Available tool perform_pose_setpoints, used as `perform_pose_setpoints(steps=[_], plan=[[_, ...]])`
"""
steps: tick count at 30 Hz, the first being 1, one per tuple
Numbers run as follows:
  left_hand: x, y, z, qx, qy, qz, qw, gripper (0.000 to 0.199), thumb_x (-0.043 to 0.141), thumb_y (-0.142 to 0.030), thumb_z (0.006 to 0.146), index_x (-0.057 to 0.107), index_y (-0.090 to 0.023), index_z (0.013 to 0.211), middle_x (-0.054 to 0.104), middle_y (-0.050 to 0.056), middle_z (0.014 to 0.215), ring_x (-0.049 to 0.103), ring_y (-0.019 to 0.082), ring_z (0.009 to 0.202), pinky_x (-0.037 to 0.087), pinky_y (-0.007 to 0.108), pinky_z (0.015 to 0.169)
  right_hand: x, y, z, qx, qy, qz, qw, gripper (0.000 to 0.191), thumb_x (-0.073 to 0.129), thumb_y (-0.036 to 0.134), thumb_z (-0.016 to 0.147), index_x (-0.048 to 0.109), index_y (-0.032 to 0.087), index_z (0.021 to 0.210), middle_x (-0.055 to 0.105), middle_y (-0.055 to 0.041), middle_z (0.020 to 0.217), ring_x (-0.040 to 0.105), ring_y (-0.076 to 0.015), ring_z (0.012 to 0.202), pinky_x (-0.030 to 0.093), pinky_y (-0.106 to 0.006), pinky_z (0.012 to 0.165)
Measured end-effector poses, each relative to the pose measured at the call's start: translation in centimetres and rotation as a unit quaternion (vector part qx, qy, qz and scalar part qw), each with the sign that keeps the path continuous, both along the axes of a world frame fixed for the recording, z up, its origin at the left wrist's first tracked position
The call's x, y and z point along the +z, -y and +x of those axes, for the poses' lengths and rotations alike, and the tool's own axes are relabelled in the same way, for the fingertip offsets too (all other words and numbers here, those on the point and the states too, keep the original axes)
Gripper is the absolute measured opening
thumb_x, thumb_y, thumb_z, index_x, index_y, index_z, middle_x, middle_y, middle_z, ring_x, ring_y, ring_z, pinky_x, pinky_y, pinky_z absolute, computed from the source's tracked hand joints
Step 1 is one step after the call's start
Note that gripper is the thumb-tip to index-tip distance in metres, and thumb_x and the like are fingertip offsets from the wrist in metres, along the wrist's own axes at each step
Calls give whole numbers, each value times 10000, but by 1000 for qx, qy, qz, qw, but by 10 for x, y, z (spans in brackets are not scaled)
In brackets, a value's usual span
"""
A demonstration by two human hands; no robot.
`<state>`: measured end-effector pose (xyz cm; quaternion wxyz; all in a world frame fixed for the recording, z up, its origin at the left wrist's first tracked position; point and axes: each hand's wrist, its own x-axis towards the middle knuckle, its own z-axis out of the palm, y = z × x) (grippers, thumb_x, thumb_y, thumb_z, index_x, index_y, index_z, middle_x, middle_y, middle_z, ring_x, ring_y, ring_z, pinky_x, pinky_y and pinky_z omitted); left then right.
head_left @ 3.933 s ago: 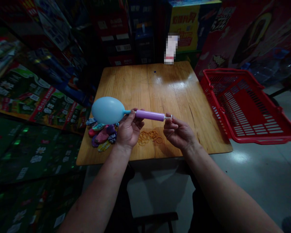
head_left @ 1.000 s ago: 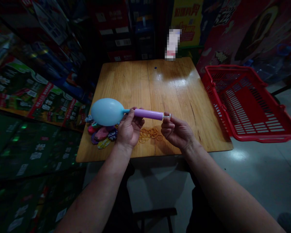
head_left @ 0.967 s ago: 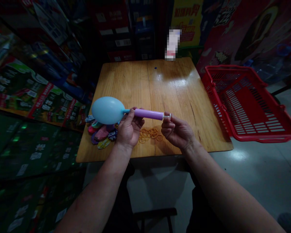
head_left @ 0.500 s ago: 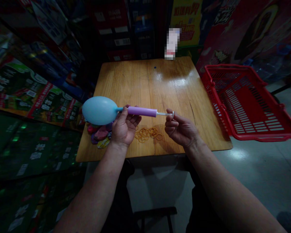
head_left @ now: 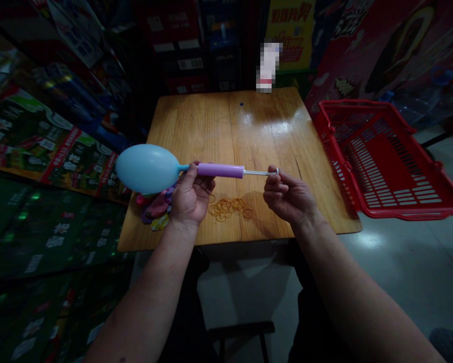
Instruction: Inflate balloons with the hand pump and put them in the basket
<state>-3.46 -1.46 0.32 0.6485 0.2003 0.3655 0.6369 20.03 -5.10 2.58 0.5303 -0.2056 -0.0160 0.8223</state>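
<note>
A light blue inflated balloon (head_left: 147,169) is stretched over the left end of a purple hand pump (head_left: 220,170). My left hand (head_left: 191,195) pinches the balloon's neck where it meets the pump, its other fingers behind the pump's left end. The fingers of my right hand (head_left: 289,195) are closed on the end of the pump's pale plunger rod (head_left: 257,173), which is drawn well out to the right. Below the pump, several yellow rubber bands (head_left: 230,207) lie on the wooden table (head_left: 203,121). Under the balloon sits a pile of uninflated coloured balloons (head_left: 158,205), partly hidden.
A red shopping basket (head_left: 394,166) stands against the table's right side. Green cartons (head_left: 52,232) are stacked on the left, and boxes (head_left: 224,60) line the far side. A dark stool (head_left: 241,330) is below the near edge. A small blue spot lies near the far edge.
My right hand has moved right and pulled the plunger rod further out. The balloon looks slightly larger and has shifted a little left and up, along with my left hand.
</note>
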Motion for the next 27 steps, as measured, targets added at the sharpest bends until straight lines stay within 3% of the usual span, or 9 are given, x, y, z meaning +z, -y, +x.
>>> perform_pose_setpoints(steps=[4,12,21,27], plan=[[-2,2,0,13,5,4,1000,231,768,-387,838,724,-244,1014,759,45,1042,706,142,844,536,237,697,-3,2,1,2,-6,8,1000,133,503,129,977,627,177,987,625,46,690,473,-32,492,417,-147,487],[-6,14,14,-39,-5,-8,999,267,757,-411,842,710,-238,1040,760,57,1057,713,159,863,533,246,701,-16,8,-26,45,-11,8,999,104,629,138,909,623,169,1009,620,46,707,492,-35,522,435,-146,512],[0,1,0,4,1,-8,1000,226,795,-380,806,732,-235,969,750,16,910,706,138,767,518,231,647,-2,-2,-1,1,33,-1,999,86,561,133,950,635,171,969,592,55,667,432,-30,483,383,-151,476],[-2,9,7,-16,-6,9,1000,254,770,-394,834,723,-237,1028,759,59,1055,710,149,839,529,236,677,-12,4,-15,30,1,-6,1000,71,607,145,925,613,173,990,603,55,679,466,-33,506,409,-150,500]])
